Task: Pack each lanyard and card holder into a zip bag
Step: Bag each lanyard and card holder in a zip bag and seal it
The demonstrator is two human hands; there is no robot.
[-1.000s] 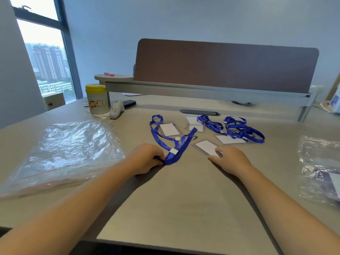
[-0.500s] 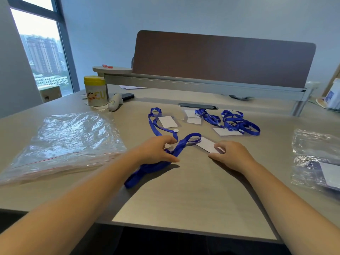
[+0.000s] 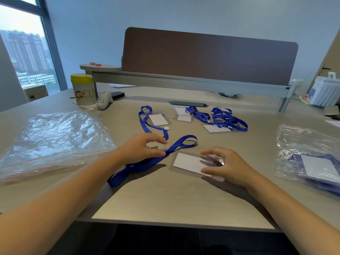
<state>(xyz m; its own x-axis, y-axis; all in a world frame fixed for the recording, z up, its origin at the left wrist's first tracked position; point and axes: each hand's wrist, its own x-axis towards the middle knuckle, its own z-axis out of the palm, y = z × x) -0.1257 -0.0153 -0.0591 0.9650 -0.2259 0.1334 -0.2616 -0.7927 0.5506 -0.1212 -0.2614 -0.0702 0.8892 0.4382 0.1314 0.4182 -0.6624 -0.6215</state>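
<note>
The left hand (image 3: 142, 149) pinched a blue lanyard (image 3: 152, 161) between thumb and fingertips, just above the bench (image 3: 174, 199); the strap ran from that pinch back under the wrist, and a loop of it lay ahead, towards the right hand. The right hand (image 3: 223, 165) held a clear card holder (image 3: 191, 164) with a white card inside, fingers curled over its far edge and thumb at the near edge; the holder sat just beside the pinched strap, right of the left hand. Beyond the left hand's fingertips lay another lanyard (image 3: 147, 122) with its own card; further off, past the right hand, a tangle of lanyards and holders (image 3: 220, 119) rested. Well left of the left hand was a pile of clear zip bags (image 3: 53, 140); well right of the right hand lay filled bags (image 3: 309, 161) showing blue strap and white card.
</note>
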